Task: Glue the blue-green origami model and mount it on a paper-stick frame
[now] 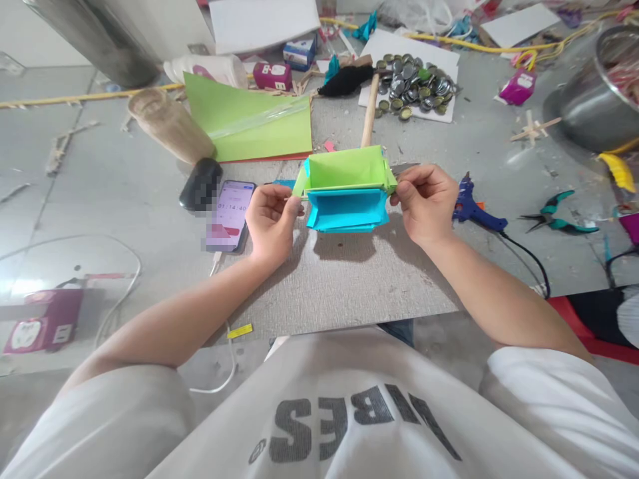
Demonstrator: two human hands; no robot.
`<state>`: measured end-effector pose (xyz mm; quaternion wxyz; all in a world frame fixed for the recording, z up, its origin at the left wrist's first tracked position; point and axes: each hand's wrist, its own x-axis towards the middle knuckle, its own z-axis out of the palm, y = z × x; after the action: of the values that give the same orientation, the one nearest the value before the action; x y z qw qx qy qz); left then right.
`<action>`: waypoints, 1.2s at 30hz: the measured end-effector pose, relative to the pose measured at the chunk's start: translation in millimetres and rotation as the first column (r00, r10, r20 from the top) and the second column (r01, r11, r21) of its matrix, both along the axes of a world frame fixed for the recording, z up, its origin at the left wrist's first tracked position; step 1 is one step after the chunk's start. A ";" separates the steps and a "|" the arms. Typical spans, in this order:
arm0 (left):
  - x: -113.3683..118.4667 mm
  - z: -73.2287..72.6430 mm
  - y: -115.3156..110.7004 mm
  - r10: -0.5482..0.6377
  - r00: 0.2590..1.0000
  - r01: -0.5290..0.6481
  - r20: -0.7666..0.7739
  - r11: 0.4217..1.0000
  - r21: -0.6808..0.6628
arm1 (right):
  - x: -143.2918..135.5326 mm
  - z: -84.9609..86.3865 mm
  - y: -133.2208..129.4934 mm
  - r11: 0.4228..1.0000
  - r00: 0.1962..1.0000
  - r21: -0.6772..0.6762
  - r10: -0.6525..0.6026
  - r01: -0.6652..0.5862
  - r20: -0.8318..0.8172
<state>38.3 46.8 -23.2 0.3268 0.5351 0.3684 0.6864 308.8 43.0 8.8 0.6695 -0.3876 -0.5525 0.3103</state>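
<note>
A folded paper box [347, 211], blue in its near part and light green behind, hangs over the near part of the table and casts a shadow below. My left hand [273, 219] pinches its left green edge between thumb and fingers. On the other side my right hand [426, 205] grips the green right end the same way. The fingertips partly cover both ends of the box. Beside my left hand lies a phone [230, 216] with a timer on its screen. A blue glue gun [476, 209] lies to the right of my right hand.
Green paper sheets [264, 130], a tan cylinder [170, 126] and a black case [200, 185] are at the left. Bottle caps [417, 83] lie in a heap at the back. Teal-handled pliers [559, 214] and a metal pot [594, 93] are at the right.
</note>
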 end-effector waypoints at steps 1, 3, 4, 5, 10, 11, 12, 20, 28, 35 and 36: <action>-0.1 -1.0 0.7 0.007 1.000 -0.007 0.003 1.000 0.012 | 0.3 -1.4 0.4 1.000 1.000 0.005 0.010 -0.010 -0.011; -0.6 -2.6 1.5 0.027 1.000 -0.027 0.001 0.999 0.023 | -0.1 -3.8 0.5 1.000 0.999 0.016 0.026 -0.026 -0.035; -1.0 -3.3 1.6 0.038 0.999 -0.038 -0.006 0.999 0.025 | -0.6 -4.6 0.3 0.999 0.999 0.025 0.031 -0.030 -0.043; -1.5 -3.9 1.6 0.047 0.999 -0.047 -0.016 0.999 0.028 | -1.3 -5.3 -0.1 0.999 0.998 0.034 0.031 -0.029 -0.049; -5.8 -5.1 2.6 0.064 0.997 -0.063 -0.047 0.998 0.024 | -1.9 -5.2 -2.7 0.999 1.000 0.040 0.013 -0.012 -0.027; -6.6 -5.0 3.1 0.064 0.997 -0.064 -0.048 0.998 0.015 | -1.1 -4.5 -3.2 0.999 1.000 0.027 0.019 -0.018 -0.019; -7.3 -4.8 3.7 0.066 0.997 -0.066 -0.048 0.998 0.003 | -0.1 -3.6 -3.6 0.999 0.999 0.010 0.032 -0.032 -0.011; -7.7 -4.2 6.1 0.069 0.998 -0.069 -0.004 0.995 -0.073 | 4.2 4.0 -4.0 0.960 0.991 -0.258 0.125 -0.111 0.037; -11.1 -7.3 6.7 0.067 0.994 -0.072 -0.082 0.995 -0.066 | 7.1 7.6 -2.5 0.884 0.968 -0.401 0.247 -0.239 -0.032; -14.1 -9.1 9.4 0.129 0.978 -0.128 -0.162 0.992 0.013 | 9.3 12.5 -1.8 0.884 0.971 -0.402 0.227 -0.238 -0.075; -13.9 -7.8 9.0 0.144 0.973 -0.141 -0.178 0.990 0.029 | 9.7 13.8 -2.2 0.888 0.972 -0.397 0.223 -0.234 -0.073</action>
<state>24.4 55.8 -31.1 0.2378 0.5694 0.4284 0.6601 318.5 40.8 22.7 0.5413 -0.4453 -0.5098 0.4988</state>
